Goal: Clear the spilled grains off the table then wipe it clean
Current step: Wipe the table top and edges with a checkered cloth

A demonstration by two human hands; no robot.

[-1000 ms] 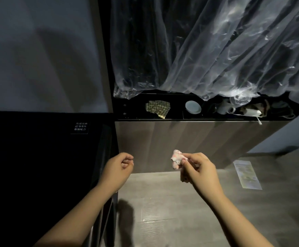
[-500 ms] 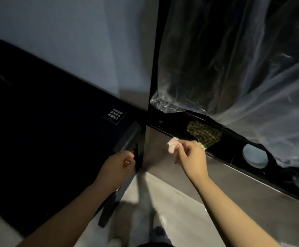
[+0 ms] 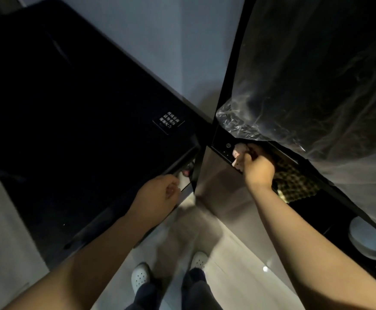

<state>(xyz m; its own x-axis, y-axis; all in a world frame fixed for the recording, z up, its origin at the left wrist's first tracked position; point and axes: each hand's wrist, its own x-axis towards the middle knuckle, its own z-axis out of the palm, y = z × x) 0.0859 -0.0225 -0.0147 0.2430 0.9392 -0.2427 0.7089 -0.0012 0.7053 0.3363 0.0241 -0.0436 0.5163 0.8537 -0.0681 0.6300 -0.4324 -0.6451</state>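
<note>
The black glossy table fills the left of the head view, and no grains show on its dark top. My left hand is curled into a fist at the table's near corner edge, and what is inside it is hidden. My right hand grips a small crumpled pink-and-white cloth, held at the front lip of the dark shelf of the cabinet on the right.
A clear plastic sheet hangs over the cabinet above the shelf. On the shelf lie a checkered cloth and a round white dish. The cabinet's grey front panel meets the table corner. My white shoes stand on the pale floor below.
The view has swung down and left. My right hand has carried the crumpled cloth forward to the shelf lip. My left hand has stayed curled at the table's corner.
</note>
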